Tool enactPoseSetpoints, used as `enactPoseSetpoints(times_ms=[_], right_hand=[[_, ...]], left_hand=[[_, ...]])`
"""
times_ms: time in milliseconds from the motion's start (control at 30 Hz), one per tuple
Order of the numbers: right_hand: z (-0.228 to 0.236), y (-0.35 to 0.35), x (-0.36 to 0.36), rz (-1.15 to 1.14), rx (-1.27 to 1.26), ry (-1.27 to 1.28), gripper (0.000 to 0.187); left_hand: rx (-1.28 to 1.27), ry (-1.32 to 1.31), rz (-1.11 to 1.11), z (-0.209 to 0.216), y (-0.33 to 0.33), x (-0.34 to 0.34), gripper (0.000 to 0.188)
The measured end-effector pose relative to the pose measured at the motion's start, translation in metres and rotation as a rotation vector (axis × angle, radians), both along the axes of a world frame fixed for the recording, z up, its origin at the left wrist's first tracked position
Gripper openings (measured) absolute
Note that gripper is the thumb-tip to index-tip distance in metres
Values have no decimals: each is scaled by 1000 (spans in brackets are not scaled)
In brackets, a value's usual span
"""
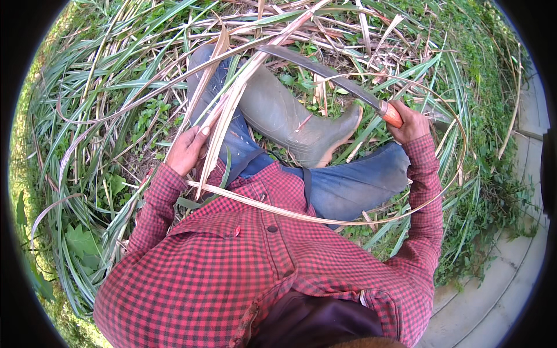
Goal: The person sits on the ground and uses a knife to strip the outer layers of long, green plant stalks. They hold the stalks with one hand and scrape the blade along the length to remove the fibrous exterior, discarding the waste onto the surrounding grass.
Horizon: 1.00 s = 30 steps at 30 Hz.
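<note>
My left hand point(187, 148) is closed around a bundle of long, flat plant stalks point(234, 95), tan and dry with some green among them. The bundle slants up and away to the right across my bent leg. In my right hand point(409, 122) is the orange-brown wooden handle of a sickle point(342, 81). Its long, slightly curved dark blade points up and left, with the tip by the held stalks; I cannot tell whether they touch. One thin dry strip point(301, 217) loops from near my left hand across my front and over my right forearm.
I sit on the ground, my legs in blue trousers point(360, 180) folded before me. A green rubber boot point(290, 119) lies close below the blade. Cut green leaves point(116, 75) and dry stalks cover the ground. Pale, curved slabs point(493, 290) run along the right.
</note>
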State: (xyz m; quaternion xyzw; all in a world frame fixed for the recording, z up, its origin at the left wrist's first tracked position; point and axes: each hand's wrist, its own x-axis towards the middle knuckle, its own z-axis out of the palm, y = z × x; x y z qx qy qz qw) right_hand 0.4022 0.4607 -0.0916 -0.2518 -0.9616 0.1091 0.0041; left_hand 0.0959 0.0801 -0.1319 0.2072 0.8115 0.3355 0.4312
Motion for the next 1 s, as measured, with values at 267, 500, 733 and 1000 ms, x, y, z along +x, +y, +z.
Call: enactPoseSetpoints(times_ms=[267,500,733,1000], right_hand=[[66,-29,-70,286,165,-109,29],[47,-13,-135,100,258,-294,23],[34,-8,-135,130,269,-248,23],[-4,86,-133,-275,242,-153,20]], left_hand=[[-82,987,-245,25,16,18,31],[-44,1147,-236,39,13,13,26],[-39,1139,-235,29,17,7,26],[-47,1150,-279,34,17,14,25]])
